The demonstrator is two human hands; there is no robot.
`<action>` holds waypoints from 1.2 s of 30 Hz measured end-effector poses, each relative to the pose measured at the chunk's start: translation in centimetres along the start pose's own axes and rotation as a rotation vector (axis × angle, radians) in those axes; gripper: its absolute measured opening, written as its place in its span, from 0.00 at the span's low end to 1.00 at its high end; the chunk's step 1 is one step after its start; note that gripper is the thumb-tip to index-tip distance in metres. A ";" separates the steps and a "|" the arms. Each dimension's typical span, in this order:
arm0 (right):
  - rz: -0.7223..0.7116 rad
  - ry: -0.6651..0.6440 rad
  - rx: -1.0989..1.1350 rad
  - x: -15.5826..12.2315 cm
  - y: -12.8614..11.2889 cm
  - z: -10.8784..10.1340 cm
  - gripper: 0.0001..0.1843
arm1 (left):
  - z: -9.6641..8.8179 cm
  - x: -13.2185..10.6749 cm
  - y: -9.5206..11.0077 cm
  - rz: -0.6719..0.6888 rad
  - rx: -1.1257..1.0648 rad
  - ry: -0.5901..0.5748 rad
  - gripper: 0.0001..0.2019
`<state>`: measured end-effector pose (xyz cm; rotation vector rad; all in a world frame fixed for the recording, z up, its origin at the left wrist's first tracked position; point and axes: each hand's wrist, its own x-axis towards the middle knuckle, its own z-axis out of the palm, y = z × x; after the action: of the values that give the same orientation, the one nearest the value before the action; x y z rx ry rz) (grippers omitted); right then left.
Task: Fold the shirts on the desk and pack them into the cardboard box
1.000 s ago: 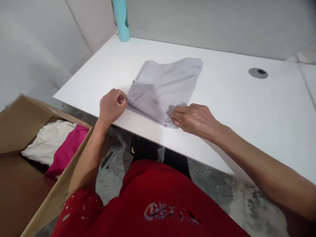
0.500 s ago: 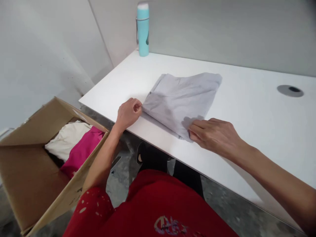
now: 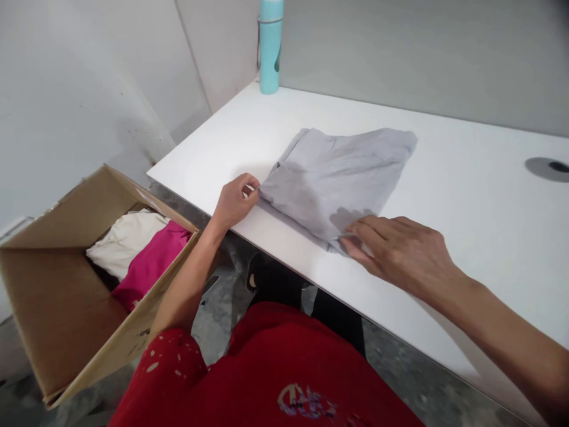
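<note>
A folded light grey garment (image 3: 342, 172) lies on the white table (image 3: 462, 237), a few creases running across it. What kind of garment it is, I cannot tell. My left hand (image 3: 237, 198) pinches its near left corner between thumb and finger. At the near right corner is my right hand (image 3: 395, 246), with the thumb under the edge and the fingertips over the cloth. A small gap shows between that thumb and the fingers, and the hand's shadow falls on the fabric.
A light blue bottle (image 3: 270, 50) stands at the table's far left corner by the wall. To the left, below table height, an open cardboard box (image 3: 53, 314) holds a white cloth (image 3: 127, 243) and a magenta cloth (image 3: 153, 261). A round cable hole (image 3: 544, 169) is at the right.
The view has shifted slightly, so the bottle and garment appear farther right. My right thumb and fingers have parted a little at the corner. My left hand keeps its pinch.
</note>
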<state>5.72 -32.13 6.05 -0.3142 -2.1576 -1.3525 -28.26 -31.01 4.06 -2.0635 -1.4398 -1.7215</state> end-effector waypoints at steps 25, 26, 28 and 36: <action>0.026 -0.052 0.029 -2.1 -2.4 0.2 0.20 | 0.2 -0.6 -1.5 -0.058 0.103 -0.128 0.12; 0.032 -0.053 0.038 -2.3 -2.5 0.2 0.19 | 0.1 -0.6 -1.4 -0.071 0.107 -0.138 0.13; 0.041 -0.074 0.059 -2.7 -2.6 0.0 0.15 | 0.0 -0.3 -1.0 -0.092 0.099 -0.153 0.12; 0.135 -0.190 0.111 -4.2 -3.2 -0.2 0.12 | 1.6 0.7 1.1 -0.162 0.285 -0.002 0.04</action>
<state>7.70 -33.34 1.33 -0.5541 -2.3102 -1.1633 -26.44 -30.25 4.53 -1.8468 -1.7784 -1.4601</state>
